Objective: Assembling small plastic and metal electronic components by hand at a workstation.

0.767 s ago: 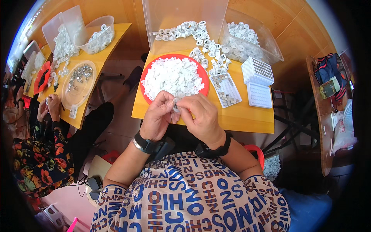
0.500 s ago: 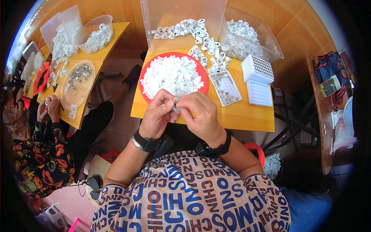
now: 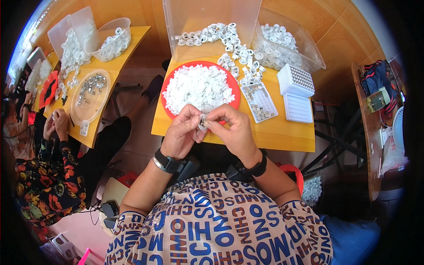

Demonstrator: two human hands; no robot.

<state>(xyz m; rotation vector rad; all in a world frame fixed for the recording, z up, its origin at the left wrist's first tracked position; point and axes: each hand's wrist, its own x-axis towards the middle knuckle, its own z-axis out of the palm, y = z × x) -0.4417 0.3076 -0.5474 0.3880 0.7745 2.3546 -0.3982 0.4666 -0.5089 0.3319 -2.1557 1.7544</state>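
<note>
In front of me, over the table's near edge, my left hand (image 3: 180, 134) is closed, with thumb and fingers pinching a small white plastic ring-shaped part (image 3: 202, 125) that has a dark opening. My right hand (image 3: 236, 134) meets it from the right, thumb and forefinger pinched together at the part's edge. Any smaller piece between those right fingertips is too small to make out. Just beyond both hands sits a red round tray (image 3: 237, 88) heaped with small white plastic pieces (image 3: 198, 88).
A white tray (image 3: 263, 108) of small round discs lies to the right, beside stacked white trays (image 3: 295, 81). White ring parts (image 3: 238, 51) spread before a clear bin (image 3: 309, 53). A co-worker's hands (image 3: 55, 123) are at the left table (image 3: 92, 132).
My right fingers have shifted slightly against the part, and its dark opening now shows more plainly. My left hand keeps its pinch. The whole view has shifted slightly.
</note>
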